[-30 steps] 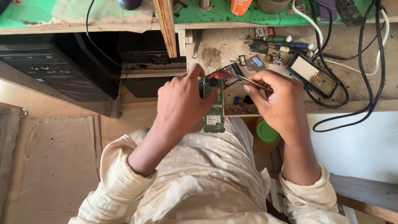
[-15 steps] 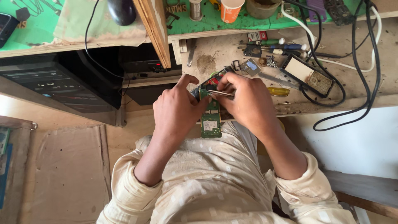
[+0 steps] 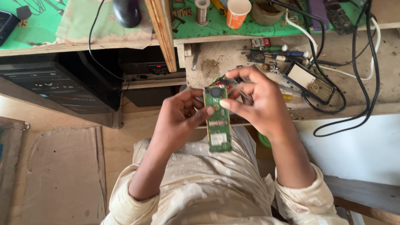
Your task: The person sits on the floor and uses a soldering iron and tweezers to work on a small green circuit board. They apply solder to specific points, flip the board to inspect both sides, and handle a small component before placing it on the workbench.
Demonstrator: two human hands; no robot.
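Head view: green circuit board (image 3: 218,125) between left hand (image 3: 179,114) and right hand (image 3: 260,102).

Likely an electronics repair workshop: solder spool (image 3: 202,10), screwdrivers (image 3: 287,53) and tangled cables (image 3: 354,83) crowd the workbench (image 3: 387,104), computer tower (image 3: 54,89) beneath.

Green mat (image 3: 266,26) on upper bench carries orange paper cup (image 3: 238,11), solder spool (image 3: 202,11). Black mouse (image 3: 127,12) left. Black cables (image 3: 354,83) loop over wooden shelf (image 3: 375,100); screwdrivers (image 3: 287,53) near its back edge.
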